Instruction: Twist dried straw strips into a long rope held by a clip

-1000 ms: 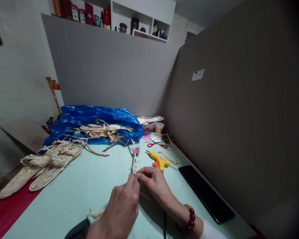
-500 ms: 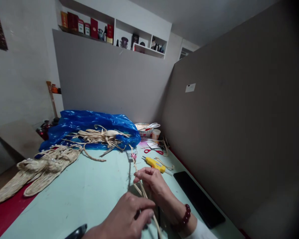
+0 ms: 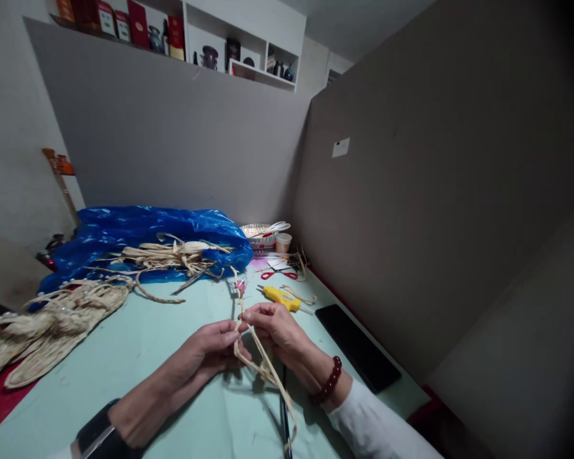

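Note:
My left hand and my right hand meet over the pale green table, both pinched on a braid of straw strands. The braid runs up to a pink binder clip and loose strands trail down toward me between my forearms. My right wrist wears a dark red bead bracelet. A dark band sits on my left wrist.
A yellow glue gun and red scissors lie just beyond my hands. A black phone lies at right by the grey partition. Straw sandals lie at left; a blue plastic bag holds loose straw. A small basket stands behind.
My left hand came up from near the bottom edge and now pinches the braid beside my right hand. The view has shifted right and slightly down.

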`<state>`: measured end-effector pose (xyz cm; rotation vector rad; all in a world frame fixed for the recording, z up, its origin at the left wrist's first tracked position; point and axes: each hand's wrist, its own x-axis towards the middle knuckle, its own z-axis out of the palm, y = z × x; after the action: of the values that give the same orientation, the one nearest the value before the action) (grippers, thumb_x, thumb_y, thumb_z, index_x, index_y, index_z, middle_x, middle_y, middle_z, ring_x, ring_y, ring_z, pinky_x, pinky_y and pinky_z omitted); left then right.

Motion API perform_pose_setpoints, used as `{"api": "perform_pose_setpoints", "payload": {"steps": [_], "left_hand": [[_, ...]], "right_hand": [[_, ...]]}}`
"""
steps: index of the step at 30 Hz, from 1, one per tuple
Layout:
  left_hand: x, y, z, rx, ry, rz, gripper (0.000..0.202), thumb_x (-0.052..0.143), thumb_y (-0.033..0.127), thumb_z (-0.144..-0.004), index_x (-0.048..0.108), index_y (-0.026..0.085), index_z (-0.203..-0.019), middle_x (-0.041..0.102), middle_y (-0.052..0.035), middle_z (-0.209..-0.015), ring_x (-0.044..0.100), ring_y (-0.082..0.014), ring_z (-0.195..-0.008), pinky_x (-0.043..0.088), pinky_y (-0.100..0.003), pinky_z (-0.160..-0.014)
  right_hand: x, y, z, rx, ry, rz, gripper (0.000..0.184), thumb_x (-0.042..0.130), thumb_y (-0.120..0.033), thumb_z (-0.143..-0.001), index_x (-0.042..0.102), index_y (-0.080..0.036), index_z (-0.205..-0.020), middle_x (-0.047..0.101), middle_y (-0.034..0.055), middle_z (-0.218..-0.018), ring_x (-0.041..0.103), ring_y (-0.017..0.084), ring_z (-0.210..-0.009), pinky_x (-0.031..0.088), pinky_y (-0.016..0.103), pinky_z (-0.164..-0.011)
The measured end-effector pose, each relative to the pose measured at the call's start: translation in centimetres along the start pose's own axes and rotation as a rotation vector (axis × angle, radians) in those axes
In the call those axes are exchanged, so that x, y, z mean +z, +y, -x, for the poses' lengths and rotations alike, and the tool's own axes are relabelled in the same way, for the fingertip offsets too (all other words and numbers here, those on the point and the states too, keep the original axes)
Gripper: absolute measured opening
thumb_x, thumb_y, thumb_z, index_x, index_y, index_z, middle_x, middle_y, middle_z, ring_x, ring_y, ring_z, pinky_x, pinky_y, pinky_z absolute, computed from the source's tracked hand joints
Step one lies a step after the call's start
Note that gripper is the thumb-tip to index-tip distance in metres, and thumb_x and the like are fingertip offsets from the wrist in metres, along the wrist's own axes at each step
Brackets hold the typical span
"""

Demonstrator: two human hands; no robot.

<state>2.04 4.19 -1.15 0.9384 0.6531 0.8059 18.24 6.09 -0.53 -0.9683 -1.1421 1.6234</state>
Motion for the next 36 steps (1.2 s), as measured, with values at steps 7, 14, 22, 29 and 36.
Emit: {"api": "perform_pose_setpoints", "payload": {"steps": [7,14,22,29,36], "left_hand": [[-0.4,1.2,0.1,-0.142,-0.047,0.180,0.007,0.058,0.017,-0.081,0.062,0.013,-0.077,0.030,0.0101,-0.046,0.023,-0.0017,-0.033,0.030,-0.013,-0.032],[-1.4,1.2,-0.1,-0.131,0.063,-0.217,0.019,0.060,0.029,-0.082,0.062,0.010,-0.083,0.059,-0.0028,-0.072,0.054,-0.0076,-0.055,0.048,-0.020,-0.054],[-1.2,-0.7,-1.3,-0.090,0.262,-0.485,0.030,0.063,0.043,-0.073,0.055,0.014,-0.065,0.036,0.0093,-0.049,0.020,-0.0021,-0.036,0.011,-0.018,-0.036],[-1.1,-1.1,-1.1,0.103,0.435,-0.966,0.029,0.057,0.037,-0.072,0.053,0.017,-0.051,0.043,0.0052,-0.046,0.037,-0.0110,-0.050,0.025,-0.022,-0.050],[-1.2,-1.2,-1.2,-0.024,0.407,-0.717,0.023,0.055,0.030,-0.064,0.045,0.018,-0.047,0.034,0.0075,-0.041,0.027,-0.0074,-0.043,0.018,-0.021,-0.044]], "right_hand": [[-0.2,-0.8,0.3,0.031,-0.030,-0.006,0.016,0.069,-0.023,-0.070,0.060,-0.010,-0.066,0.056,-0.0031,-0.053,0.019,0.002,-0.038,0.009,0.022,-0.040],[-0.1,0.4,0.2,-0.097,-0.026,0.247,0.015,0.066,-0.023,-0.073,0.063,-0.010,-0.065,0.064,0.0013,-0.060,0.039,0.006,-0.047,0.028,0.020,-0.048],[0.0,1.1,0.7,-0.248,-0.043,0.812,0.017,0.053,-0.014,-0.079,0.070,-0.014,-0.074,0.069,0.0025,-0.068,0.053,0.011,-0.060,0.034,0.021,-0.057],[0.9,0.6,2.4,-0.350,0.078,1.392,0.021,0.050,-0.024,-0.083,0.064,-0.015,-0.070,0.063,0.0061,-0.060,0.048,0.013,-0.050,0.021,0.027,-0.051],[1.6,1.4,3.4,-0.575,-0.086,1.676,0.007,0.049,-0.015,-0.081,0.055,-0.014,-0.084,0.063,0.0059,-0.069,0.048,0.014,-0.049,0.017,0.029,-0.048]]}}
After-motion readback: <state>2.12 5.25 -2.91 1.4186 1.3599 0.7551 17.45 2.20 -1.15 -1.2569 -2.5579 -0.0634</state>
